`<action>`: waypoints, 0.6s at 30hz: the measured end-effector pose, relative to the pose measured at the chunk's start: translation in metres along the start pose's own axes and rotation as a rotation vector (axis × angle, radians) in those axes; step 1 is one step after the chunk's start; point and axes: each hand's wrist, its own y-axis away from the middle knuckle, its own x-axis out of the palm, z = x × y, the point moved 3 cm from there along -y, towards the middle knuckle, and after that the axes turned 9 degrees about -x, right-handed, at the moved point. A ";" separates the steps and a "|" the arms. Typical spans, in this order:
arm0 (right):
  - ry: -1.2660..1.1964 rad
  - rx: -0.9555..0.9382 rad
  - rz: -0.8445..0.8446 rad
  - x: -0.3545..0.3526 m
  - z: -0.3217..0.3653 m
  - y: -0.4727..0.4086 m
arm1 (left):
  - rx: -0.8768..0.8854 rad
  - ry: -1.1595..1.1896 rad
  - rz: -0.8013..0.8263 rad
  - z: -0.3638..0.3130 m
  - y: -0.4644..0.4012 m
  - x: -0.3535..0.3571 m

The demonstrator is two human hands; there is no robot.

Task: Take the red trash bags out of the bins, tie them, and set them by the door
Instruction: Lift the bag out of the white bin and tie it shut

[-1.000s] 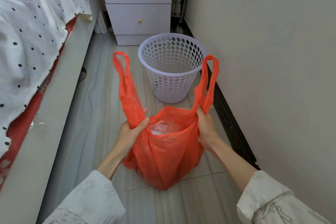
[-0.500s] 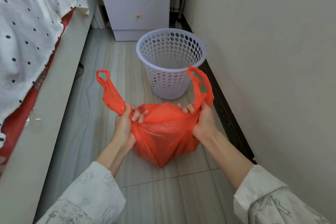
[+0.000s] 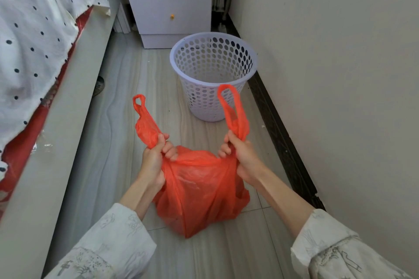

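Red plastic fills both my fists: the red trash bag hangs between my hands, out of its bin, its bottom at or just above the floor tiles. My left hand is closed round the base of the left handle loop, fingers curled over the gathered film. My right hand is clenched the same way on the right handle loop. Both loops stand up free above my knuckles.

I hold them low and apart, I judge, so the mouth pulls shut between my fists and leaves two loose ends long enough to cross and knot. Tying is the step in hand; nothing is knotted yet.

Just beyond my right fingers stands the white perforated bin, with no liner that I can see. Behind it is a white drawer unit with small yellow knobs. Off my left hand runs the bed frame, with a dotted white bedsheet hanging over it; off my right hand is the wall with its dark skirting board. Nothing lies between my fists to block the knot, but the aisle is narrow. No door shows from here, so I cannot tell where the bag must go.
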 end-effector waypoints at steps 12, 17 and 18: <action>0.231 -0.097 0.007 0.005 -0.005 0.000 | -0.201 -0.382 0.115 0.005 0.012 0.017; 0.431 -0.039 0.074 0.002 -0.017 0.004 | -0.286 -0.697 0.048 0.020 0.016 0.024; 0.454 -0.023 0.079 0.001 -0.017 0.005 | -0.259 -0.760 0.033 0.022 0.017 0.025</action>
